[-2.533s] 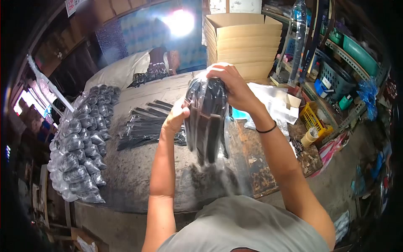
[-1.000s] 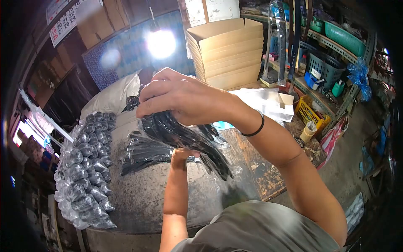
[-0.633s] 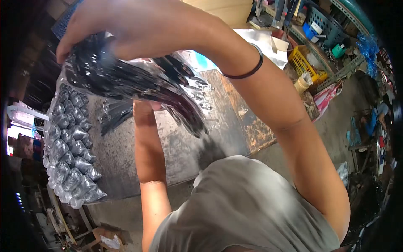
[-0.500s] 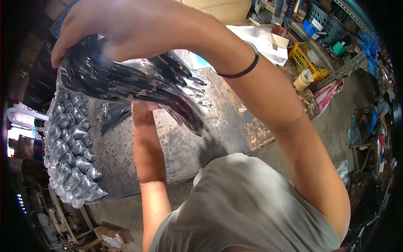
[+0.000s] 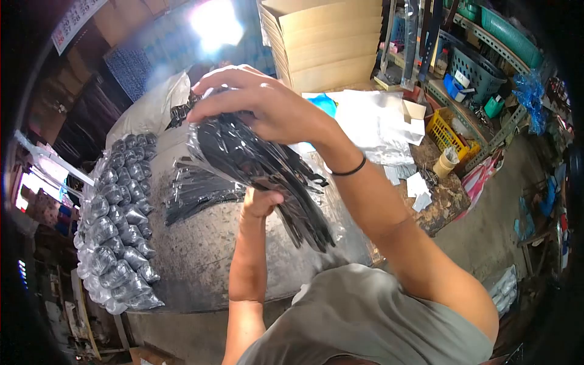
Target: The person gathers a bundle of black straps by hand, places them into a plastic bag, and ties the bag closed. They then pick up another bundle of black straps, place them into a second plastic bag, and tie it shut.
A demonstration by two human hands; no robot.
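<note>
My right hand (image 5: 261,103) grips the top of a clear plastic bag (image 5: 255,164) filled with long black strips, held tilted above the table (image 5: 201,267). My left hand (image 5: 260,202) is under the bag, closed on its underside. More loose black strips (image 5: 194,191) lie on the table just left of the bag.
A pile of filled, tied plastic bags (image 5: 115,225) runs along the table's left edge. Flat cardboard boxes (image 5: 328,42) are stacked at the back. White and clear bags (image 5: 377,121) lie to the right, with a yellow basket (image 5: 447,137) and shelves of bins beyond.
The bag has come down from close to the camera to above the table. The view has tilted back up, showing the boxes and shelves again.
</note>
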